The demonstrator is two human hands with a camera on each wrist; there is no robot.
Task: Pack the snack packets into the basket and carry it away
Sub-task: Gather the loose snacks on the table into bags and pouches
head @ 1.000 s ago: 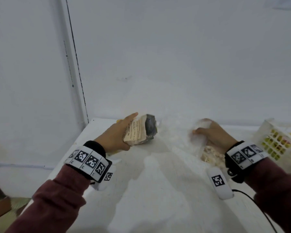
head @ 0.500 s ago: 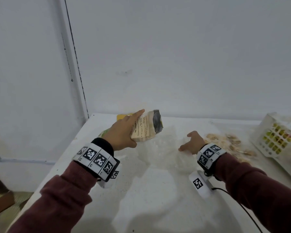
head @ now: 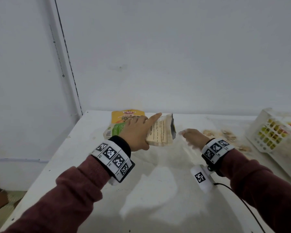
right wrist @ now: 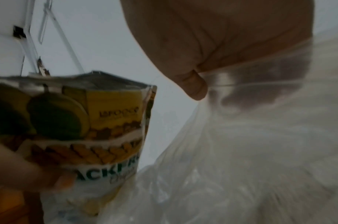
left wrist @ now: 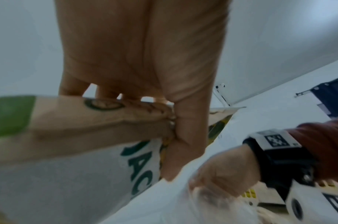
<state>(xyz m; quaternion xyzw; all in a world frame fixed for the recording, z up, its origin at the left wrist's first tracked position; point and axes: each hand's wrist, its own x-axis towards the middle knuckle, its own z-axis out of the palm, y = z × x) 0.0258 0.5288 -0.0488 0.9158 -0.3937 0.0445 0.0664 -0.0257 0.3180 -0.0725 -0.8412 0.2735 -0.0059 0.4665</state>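
The left hand (head: 136, 132) grips a jackfruit snack packet (head: 160, 132) lifted off the bench (head: 141, 190), seemingly ready to carry toward the white basket (head: 269, 132) at 3 o'clock. The right hand (head: 193, 137) pinches a clear plastic bag (right wrist: 240, 151), likely holding it aside. Two more packets (head: 124, 120) lie at 11 o'clock, unpacked.

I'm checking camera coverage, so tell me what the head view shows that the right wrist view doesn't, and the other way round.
Only the head view shows the white basket, the orange packet by the wall, and the left hand from above. Only the right wrist view shows the held packet's printed front and the right hand's fingers pinching the clear plastic bag. Both show the held packet and that bag.
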